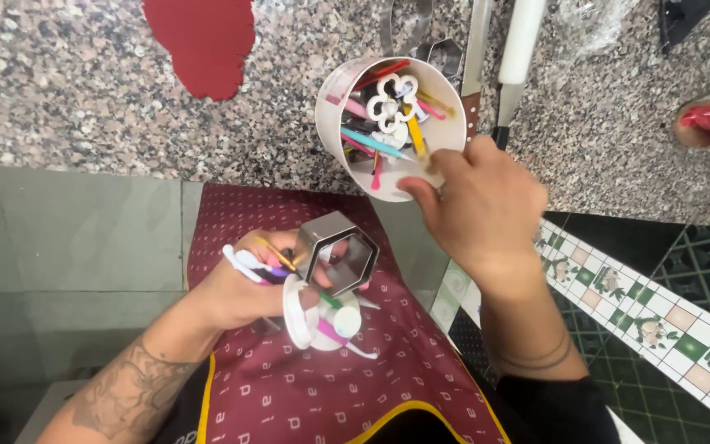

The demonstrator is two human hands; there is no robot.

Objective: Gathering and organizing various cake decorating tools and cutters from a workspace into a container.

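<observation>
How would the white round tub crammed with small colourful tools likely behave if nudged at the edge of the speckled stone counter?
The white round tub looks thin-walled, so probably light. It sits tilted at the speckled stone counter edge, so it may tip and spill. The right hand at its rim seems to steady it.

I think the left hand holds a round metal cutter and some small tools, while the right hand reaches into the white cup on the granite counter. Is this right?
Not quite. The head view shows the metal cutter in the left hand is hexagonal, not round. The rest holds: that hand also holds small tools, and the right hand reaches into the white cup on the granite counter.
</observation>
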